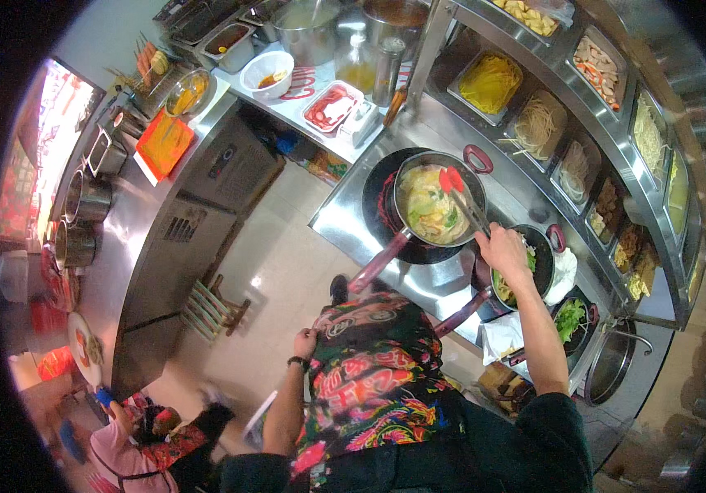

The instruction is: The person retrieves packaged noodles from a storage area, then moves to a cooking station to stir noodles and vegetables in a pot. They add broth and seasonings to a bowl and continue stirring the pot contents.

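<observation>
My right hand grips metal tongs with red tips. The tips reach into a saucepan of broth with noodles and green leaves, which stands on a round black burner. Its dark red handle points towards me. Below my right wrist, partly covered by it, is a dark pan with leafy greens and other food. At the edge of my patterned apron, my left hand hangs low with curled fingers; whether it holds the cloth is unclear.
Steel trays of noodles and toppings line the raised rack. Lettuce fills a black pan at right. A white bowl and a tray of red meat stand beyond the stove. A folding stool and another person are at left.
</observation>
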Demonstrator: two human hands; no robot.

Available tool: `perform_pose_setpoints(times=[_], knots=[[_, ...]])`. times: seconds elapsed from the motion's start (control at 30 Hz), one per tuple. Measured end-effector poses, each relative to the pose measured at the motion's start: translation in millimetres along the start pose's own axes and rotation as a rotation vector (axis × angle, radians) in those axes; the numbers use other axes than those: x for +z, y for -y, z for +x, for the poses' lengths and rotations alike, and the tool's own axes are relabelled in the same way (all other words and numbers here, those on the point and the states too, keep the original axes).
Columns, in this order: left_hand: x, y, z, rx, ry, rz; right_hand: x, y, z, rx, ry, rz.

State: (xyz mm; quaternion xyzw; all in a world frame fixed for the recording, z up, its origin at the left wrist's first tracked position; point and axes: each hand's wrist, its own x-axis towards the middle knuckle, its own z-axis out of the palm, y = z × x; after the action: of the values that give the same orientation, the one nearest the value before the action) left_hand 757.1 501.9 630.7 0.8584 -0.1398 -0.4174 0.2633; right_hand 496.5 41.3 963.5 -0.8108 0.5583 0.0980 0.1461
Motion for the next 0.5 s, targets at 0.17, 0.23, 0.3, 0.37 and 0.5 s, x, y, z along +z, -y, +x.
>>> perform_pose_setpoints(times=[0.17,0.23,0.3,0.37,0.5], knots=[[7.3,19.9,9.1,0.042,-0.005,0.095,19.4,-10.3,6.4,-0.051,0.026,0.008],[8.7,7.5,3.7,0.039,0.003,0.142,3.3,-15.5,-2.7,-0.098,0.084,0.015],[12.3,12.5,2.9,0.021,0.026,0.155,10.2,-24.6,-3.9,-0.064,0.032,0.068],[16.4,30.2,-1.2,0.121,-0.069,0.239,18.7,-19.7,-2.3,-0.043,0.005,0.141],[3.4,-16.5,-34.1,-0.01,0.106,0.325,64.3,-19.7,-6.1,-0.042,-0.072,0.136]])
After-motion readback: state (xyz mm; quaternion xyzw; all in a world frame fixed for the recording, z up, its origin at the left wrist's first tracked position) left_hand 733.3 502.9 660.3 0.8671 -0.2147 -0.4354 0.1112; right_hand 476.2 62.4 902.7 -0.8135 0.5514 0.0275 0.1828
